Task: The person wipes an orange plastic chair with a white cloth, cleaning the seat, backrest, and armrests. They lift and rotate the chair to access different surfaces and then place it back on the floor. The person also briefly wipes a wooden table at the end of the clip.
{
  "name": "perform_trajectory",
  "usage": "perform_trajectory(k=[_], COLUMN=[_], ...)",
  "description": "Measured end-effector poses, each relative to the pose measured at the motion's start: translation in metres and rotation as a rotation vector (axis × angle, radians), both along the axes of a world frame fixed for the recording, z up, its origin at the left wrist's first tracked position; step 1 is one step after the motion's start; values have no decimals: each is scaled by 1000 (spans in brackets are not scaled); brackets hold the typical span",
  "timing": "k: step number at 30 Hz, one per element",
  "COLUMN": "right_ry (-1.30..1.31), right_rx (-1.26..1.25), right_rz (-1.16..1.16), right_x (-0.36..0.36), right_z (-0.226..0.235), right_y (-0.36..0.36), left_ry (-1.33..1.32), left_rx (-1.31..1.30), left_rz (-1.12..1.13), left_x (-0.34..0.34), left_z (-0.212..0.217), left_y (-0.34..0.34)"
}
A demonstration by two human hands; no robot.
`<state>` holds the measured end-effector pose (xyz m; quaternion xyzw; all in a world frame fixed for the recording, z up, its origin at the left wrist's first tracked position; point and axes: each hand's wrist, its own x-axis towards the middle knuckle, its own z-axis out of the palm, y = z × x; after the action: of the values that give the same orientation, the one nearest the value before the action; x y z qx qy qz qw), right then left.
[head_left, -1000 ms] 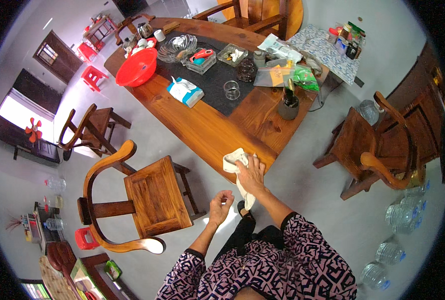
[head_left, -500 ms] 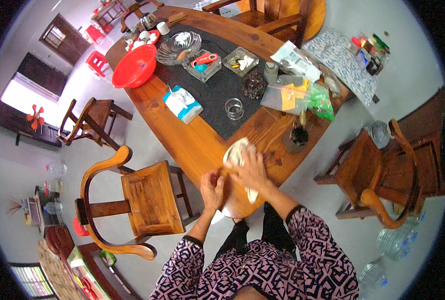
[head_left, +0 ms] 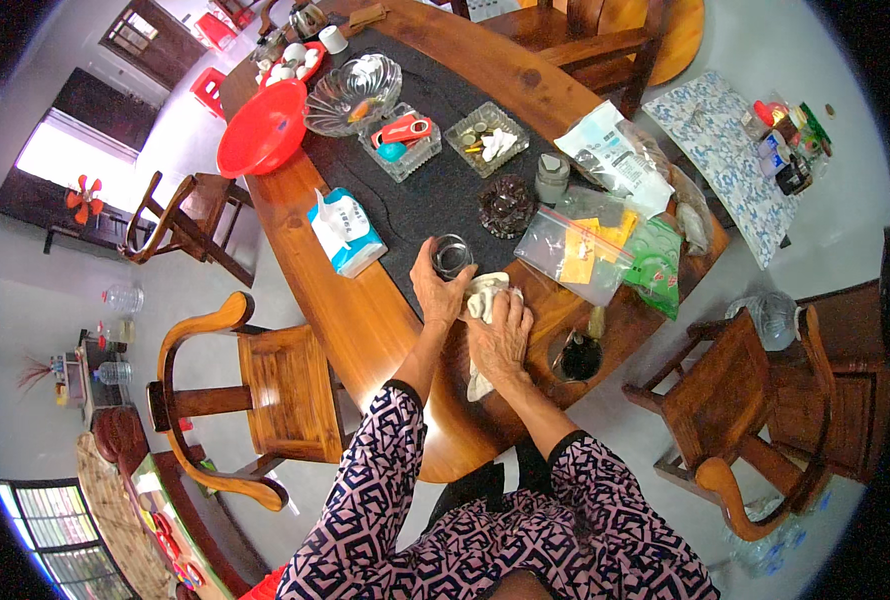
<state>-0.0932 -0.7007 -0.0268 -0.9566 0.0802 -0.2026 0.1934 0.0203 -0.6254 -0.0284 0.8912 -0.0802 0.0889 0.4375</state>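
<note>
My left hand [head_left: 439, 290] is curled around a small clear drinking glass [head_left: 454, 262], thumb and fingers on its sides, at the near end of a dark runner. Just right of it, my right hand [head_left: 502, 335] presses a crumpled whitish cloth [head_left: 487, 296] onto the wooden table [head_left: 390, 345]. One end of the cloth trails out below the palm toward the near edge. Closest on the right stands a jar with dark contents [head_left: 576, 357], and beyond it lies a clear zip bag [head_left: 565, 254] with yellow labels inside.
A tissue pack [head_left: 347, 235] lies left of the runner [head_left: 405, 210]. Farther back are a red bowl [head_left: 263, 130], glass dishes [head_left: 399, 143], a dark carved ornament [head_left: 507, 207] and a green packet [head_left: 652, 265]. Wooden chairs [head_left: 290, 385] flank the table on both sides.
Both hands have moved forward from the table's near corner. The left hand has taken hold of the glass; the right has carried the cloth forward with it.
</note>
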Motion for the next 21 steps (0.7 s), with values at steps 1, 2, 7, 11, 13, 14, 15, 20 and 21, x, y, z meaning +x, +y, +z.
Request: perform_trajectory(k=[1, 2, 7, 11, 13, 14, 15, 20, 21], right_ry=[0, -19, -77, -291, -378, -382, -378, -165, -111], right_rx=[41, 54, 292, 790, 740, 682, 581, 432, 488], right_rz=[71, 104, 144, -65, -32, 82, 112, 172, 165], right_x=[-1, -1, -9, 3, 3, -1, -5, -21, -20], right_z=[5, 2, -22, 31, 65, 72, 88, 133, 140], right_y=[-3, -3, 0, 5, 10, 19, 31, 58, 61], left_ry=[29, 58, 144, 394, 455, 444, 333, 498, 519], left_rx=[-20, -41, -654, -880, -1075, -1174, -1086, -1209, -1225], left_rz=[-12, -22, -52, 22, -38, -83, -95, -99, -112], left_x=[3, 4, 2, -33, -57, -69, -74, -107, -112], left_z=[2, 2, -5, 29, 52, 64, 54, 92, 99], left_y=[-3, -4, 14, 40, 41, 43, 52, 90, 98])
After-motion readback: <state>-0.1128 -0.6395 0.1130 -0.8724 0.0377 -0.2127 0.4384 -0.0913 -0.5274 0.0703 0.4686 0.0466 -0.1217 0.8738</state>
